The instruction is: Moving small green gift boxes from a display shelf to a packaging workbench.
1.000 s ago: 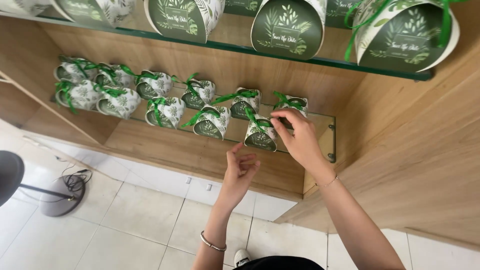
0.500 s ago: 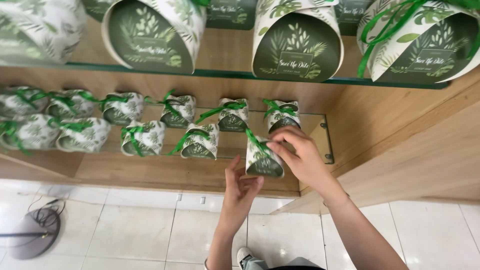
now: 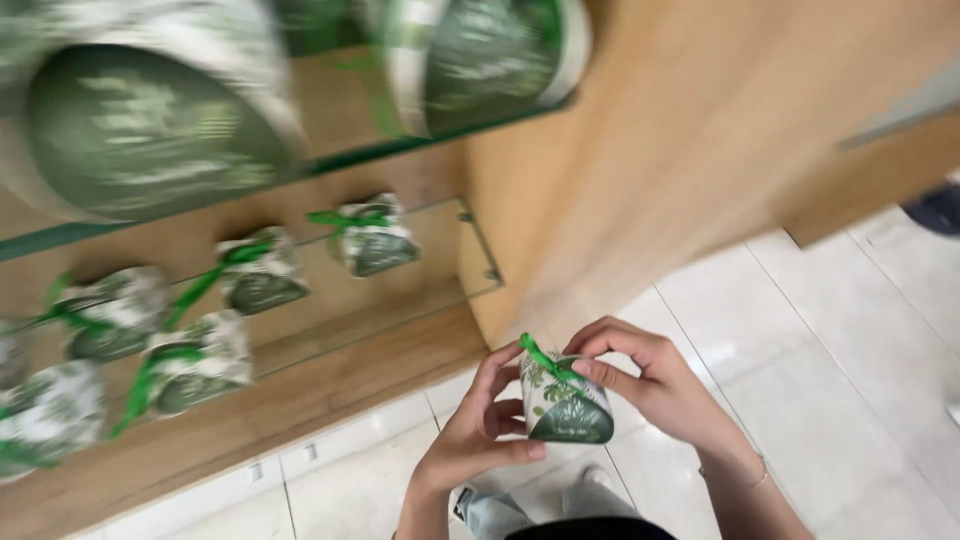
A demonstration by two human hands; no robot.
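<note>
Head view: we hold one small leaf-print box (image 3: 566,402) with green ribbon (image 3: 541,356) below and right of the shelf (image 3: 300,340), left hand (image 3: 478,432) and right hand (image 3: 655,385) fingers clamped on it, inspecting; handling calls for a gentle grip.

Support: wooden shelf (image 3: 330,400) | Load: small green-and-white gift boxes (image 3: 372,240) with green ribbons, two rows | Above: glass shelf (image 3: 420,143) carrying larger round boxes (image 3: 150,130)

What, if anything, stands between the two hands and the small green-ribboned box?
Nothing visible. The left hand and right hand both touch the box directly, one on each side, holding it away from the shelf.
</note>
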